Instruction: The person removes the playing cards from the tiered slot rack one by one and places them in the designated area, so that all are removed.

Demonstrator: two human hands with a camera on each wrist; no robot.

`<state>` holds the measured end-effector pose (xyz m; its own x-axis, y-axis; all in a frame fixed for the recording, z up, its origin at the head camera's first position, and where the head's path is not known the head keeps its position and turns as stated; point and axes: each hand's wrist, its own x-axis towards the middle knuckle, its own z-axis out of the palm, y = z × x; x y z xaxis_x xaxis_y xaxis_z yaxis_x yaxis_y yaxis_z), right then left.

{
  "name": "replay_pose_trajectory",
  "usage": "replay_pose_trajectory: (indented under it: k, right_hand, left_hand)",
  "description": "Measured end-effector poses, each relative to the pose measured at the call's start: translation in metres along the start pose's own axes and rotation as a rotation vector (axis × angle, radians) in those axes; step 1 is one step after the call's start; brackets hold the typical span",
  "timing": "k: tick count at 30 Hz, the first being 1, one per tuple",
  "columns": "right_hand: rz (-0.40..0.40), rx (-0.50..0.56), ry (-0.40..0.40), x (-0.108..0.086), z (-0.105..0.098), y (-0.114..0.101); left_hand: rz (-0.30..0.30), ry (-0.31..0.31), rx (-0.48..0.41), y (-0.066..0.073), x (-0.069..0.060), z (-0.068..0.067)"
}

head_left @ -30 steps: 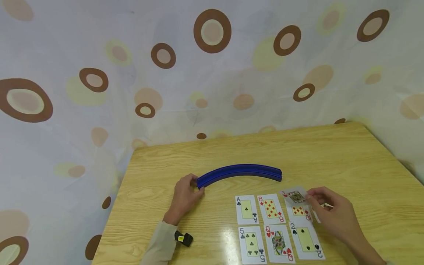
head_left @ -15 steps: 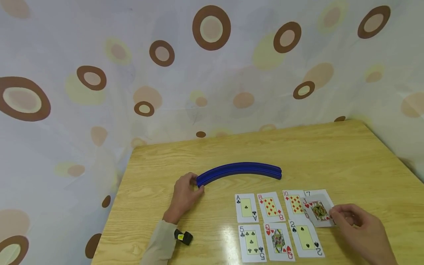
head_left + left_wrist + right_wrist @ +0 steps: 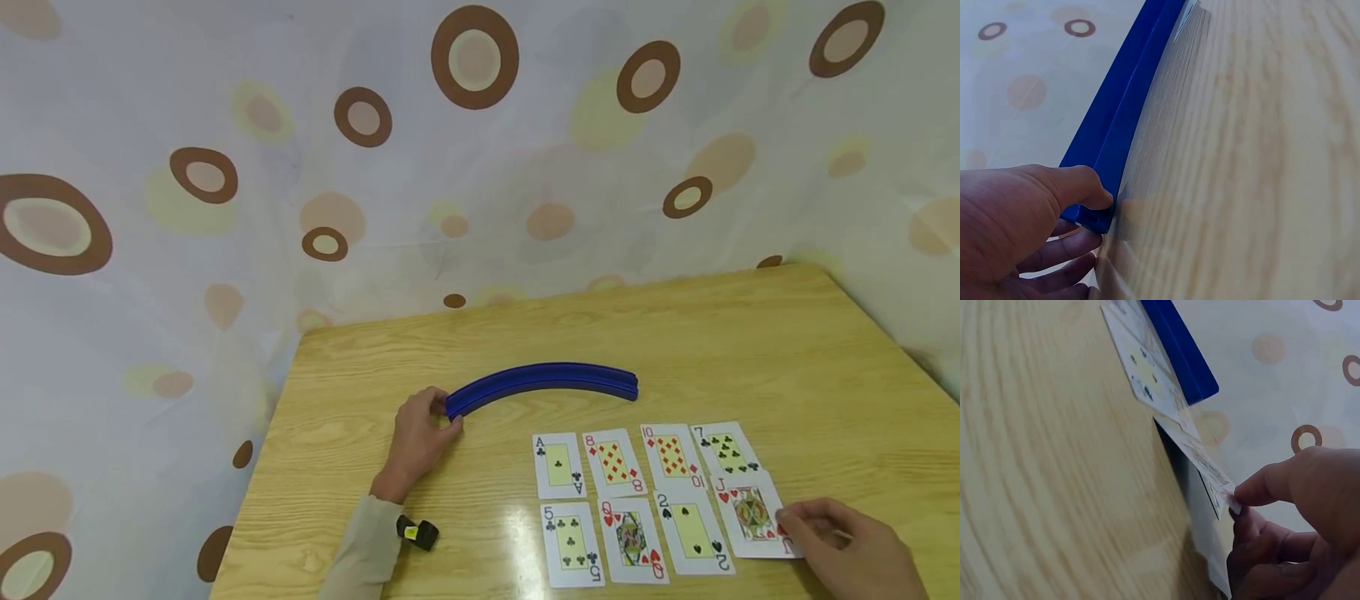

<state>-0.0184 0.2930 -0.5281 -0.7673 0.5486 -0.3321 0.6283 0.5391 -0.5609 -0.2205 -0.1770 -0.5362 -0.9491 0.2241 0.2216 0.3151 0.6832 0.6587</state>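
Note:
My right hand (image 3: pixel 855 542) pinches the jack of hearts (image 3: pixel 752 515) by its right edge. In the right wrist view that playing card (image 3: pixel 1194 453) is tilted, its near side raised off the table. It overlaps the bottom of the seven of clubs (image 3: pixel 726 450) and lies right of the two of spades (image 3: pixel 691 533). My left hand (image 3: pixel 417 437) holds the left end of a curved blue card holder (image 3: pixel 543 383). The left wrist view has the thumb on the holder's (image 3: pixel 1119 119) near side and fingers round its end. No cards stand in the holder's groove.
Face-up cards lie in two rows: ace of clubs (image 3: pixel 558 465), eight of diamonds (image 3: pixel 615 462) and ten of diamonds (image 3: pixel 672 457) behind; five of clubs (image 3: pixel 572 546) and queen of hearts (image 3: pixel 632 542) in front. The wooden table (image 3: pixel 360 358) meets a patterned cloth backdrop (image 3: pixel 555 167).
My right hand has carried the jack of hearts from over the ten of diamonds, rightward and toward me, to the front row's right end, uncovering the seven of clubs. My left hand stays on the holder.

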Motion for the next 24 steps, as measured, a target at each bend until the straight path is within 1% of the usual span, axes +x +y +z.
replay_pose_trajectory:
  k: [6,15,21,24]
  right_hand:
    - [0.021,-0.038,0.005,-0.002,0.004,0.003]
    - [0.005,-0.063,0.047,-0.002,0.010,0.005]
    - [0.020,-0.071,0.072,-0.002,0.014,0.006]
    - [-0.020,-0.084,0.088,-0.004,0.012,0.001]
  left_hand:
    - [0.012,0.004,0.000,0.000,0.000,-0.001]
    - [0.000,-0.001,-0.001,0.001,0.001,-0.001]
    - [-0.005,-0.001,-0.001,0.001,0.000,-0.001]
    - [-0.006,-0.006,-0.007,0.000,-0.001,-0.001]
